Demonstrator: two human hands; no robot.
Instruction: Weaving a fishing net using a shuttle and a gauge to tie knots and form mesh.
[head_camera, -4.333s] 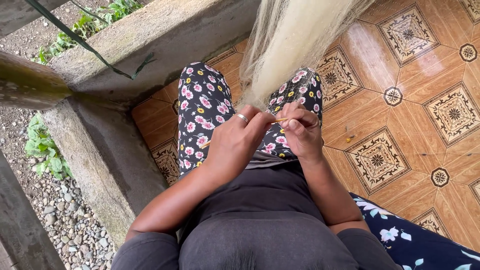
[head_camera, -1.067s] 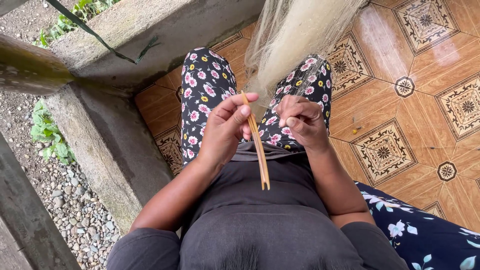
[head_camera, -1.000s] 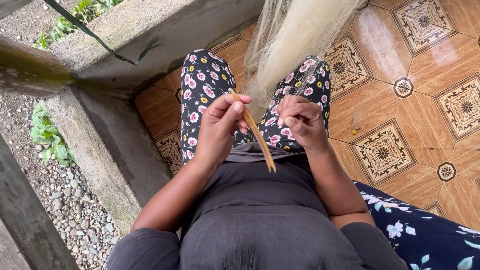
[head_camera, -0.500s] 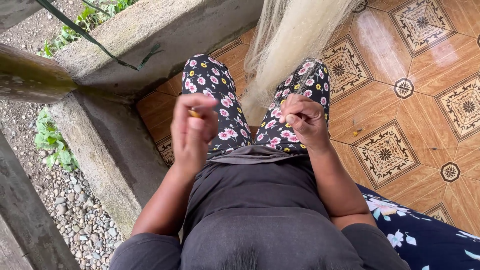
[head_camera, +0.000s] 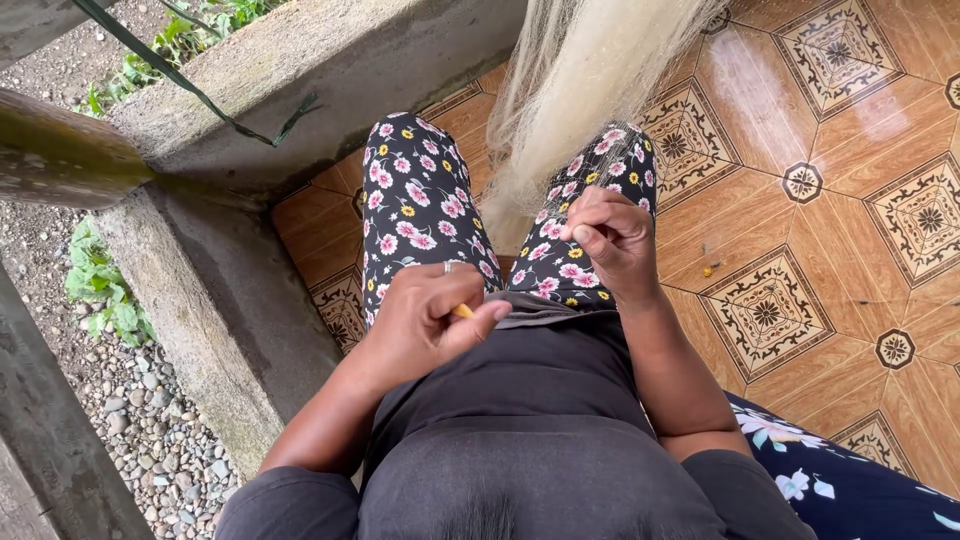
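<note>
Both hands grip: left hand (head_camera: 425, 325) clenches a slim yellow netting needle (head_camera: 462, 311), right hand (head_camera: 610, 240) pinches pale fine-mesh netting (head_camera: 575, 90), best kept taut.

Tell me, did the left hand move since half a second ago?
Yes. The left hand, gripping the yellow stick, has dropped from up over the left knee back toward the black shirt, near the lap.

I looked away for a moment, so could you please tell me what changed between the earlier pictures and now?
The left hand drew back from the right hand toward the body, taking the yellow netting needle, now mostly hidden in its grip. The right hand stayed pinching the pale fishing net over the knee; the legs did not move.
</note>
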